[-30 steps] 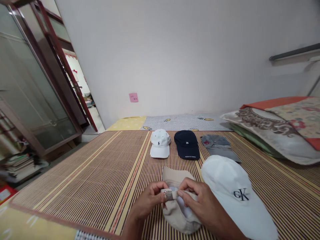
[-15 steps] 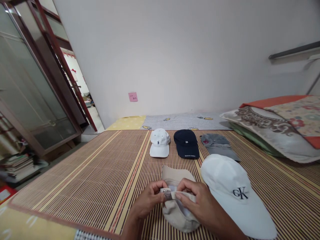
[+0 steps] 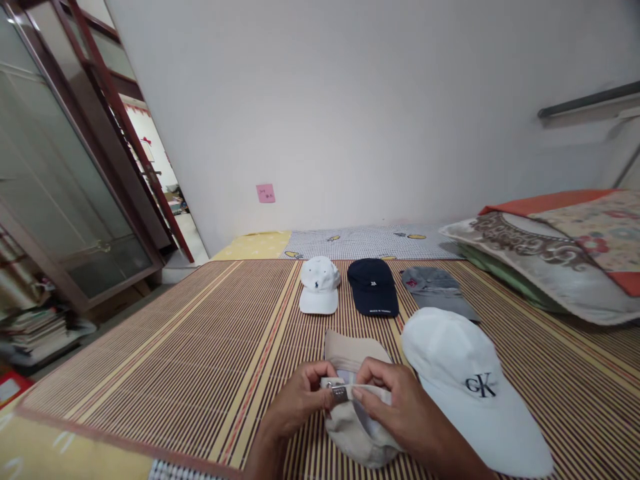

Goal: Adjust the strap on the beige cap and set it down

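"Grip?"
"Left hand pinches beside the buckle; right hand pinches the strap."
"Location?"
"Beige cap: near, left of large white cap."
"Advice?"
"Hold strap flat, buckle steady."

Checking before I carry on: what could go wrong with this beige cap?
The left hand and right hand pinch the beige baseball cap by fingertips near its metal buckle, so it could slip if either pinch loosens. The right forearm overlaps the white lettered baseball cap in view and might nudge it.
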The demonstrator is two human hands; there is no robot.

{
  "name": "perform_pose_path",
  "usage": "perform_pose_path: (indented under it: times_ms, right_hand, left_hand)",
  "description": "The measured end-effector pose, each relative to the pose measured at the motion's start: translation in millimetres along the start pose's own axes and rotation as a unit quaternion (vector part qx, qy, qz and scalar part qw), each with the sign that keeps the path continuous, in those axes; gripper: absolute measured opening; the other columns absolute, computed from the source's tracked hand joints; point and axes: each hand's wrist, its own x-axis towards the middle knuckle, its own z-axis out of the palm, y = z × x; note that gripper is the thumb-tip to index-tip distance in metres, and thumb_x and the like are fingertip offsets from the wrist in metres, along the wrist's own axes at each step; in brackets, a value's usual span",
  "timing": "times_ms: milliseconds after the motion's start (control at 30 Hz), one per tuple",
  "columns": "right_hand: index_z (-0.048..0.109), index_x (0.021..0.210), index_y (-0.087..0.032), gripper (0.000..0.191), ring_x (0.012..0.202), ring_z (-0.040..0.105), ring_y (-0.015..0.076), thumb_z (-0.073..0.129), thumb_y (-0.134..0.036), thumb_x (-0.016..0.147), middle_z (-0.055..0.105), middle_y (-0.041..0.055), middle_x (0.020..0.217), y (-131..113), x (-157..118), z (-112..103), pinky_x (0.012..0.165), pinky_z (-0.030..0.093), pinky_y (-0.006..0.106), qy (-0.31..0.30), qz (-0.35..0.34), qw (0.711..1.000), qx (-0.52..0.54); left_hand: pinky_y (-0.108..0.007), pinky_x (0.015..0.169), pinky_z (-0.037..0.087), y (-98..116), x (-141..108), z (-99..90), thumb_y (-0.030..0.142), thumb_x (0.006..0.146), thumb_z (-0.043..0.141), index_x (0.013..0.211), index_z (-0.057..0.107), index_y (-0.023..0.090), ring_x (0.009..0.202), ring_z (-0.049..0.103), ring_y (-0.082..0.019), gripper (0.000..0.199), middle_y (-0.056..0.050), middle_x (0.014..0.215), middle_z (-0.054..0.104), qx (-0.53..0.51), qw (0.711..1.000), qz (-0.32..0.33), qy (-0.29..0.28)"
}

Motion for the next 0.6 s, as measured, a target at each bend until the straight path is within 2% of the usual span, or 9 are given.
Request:
perform_pose_path:
  times_ms: [200,300,600]
  right_hand:
    - [0.054,0.073,-0.023,0.014,0.073,0.06,0.0199,0.055,-0.03,0.085,0.062,0.0,0.073,3.9,0.8,1.5,0.068,0.039,0.031,0.009,-0.009,0.998,-0.055]
    - [0.055,0.073,-0.023,0.014,0.073,0.059,0.02,0.056,-0.03,0.085,0.062,-0.0003,0.072,3.7,0.3,1.8,0.068,0.039,0.031,0.004,-0.008,0.999,-0.044]
    - [0.052,0.073,-0.023,0.012,0.073,0.06,0.0209,0.055,-0.025,0.084,0.062,0.0005,0.072,5.1,1.1,3.3,0.067,0.037,0.032,0.01,0.0,0.996,-0.085]
  left_hand:
    - [-0.021,0.055,0.037,-1.7,0.8,-0.5,0.051,0.071,0.087,0.073,0.063,0.017,0.058,0.045,-0.009,0.041,0.004,0.064,0.052,-0.009,1.0,0.017,-0.011]
    - [-0.021,0.055,0.037,-0.2,1.1,0.3,0.055,0.073,0.084,0.074,0.063,0.017,0.058,0.045,-0.009,0.043,0.004,0.064,0.052,0.003,1.0,0.019,-0.01]
    - [-0.022,0.058,0.035,-4.7,0.3,-1.7,0.052,0.073,0.085,0.072,0.062,0.016,0.059,0.045,-0.009,0.042,0.004,0.064,0.052,-0.008,0.999,0.025,-0.022]
